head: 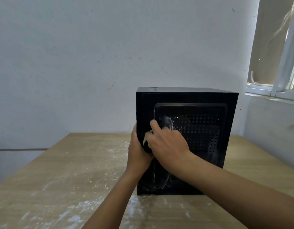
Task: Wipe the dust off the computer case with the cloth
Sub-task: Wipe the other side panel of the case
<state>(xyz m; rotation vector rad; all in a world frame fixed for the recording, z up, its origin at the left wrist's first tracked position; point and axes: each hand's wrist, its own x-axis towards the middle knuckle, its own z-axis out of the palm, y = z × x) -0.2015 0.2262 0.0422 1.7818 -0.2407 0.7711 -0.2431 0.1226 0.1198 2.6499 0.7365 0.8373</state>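
Computer case, black, perforated side panel with white dust smears.

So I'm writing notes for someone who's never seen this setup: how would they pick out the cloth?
On the dusty wooden table stands a black computer case. Against its perforated side panel, near the left edge, the right hand presses a small bunched cloth. It is the only soft thing there, dark with a yellowish edge.
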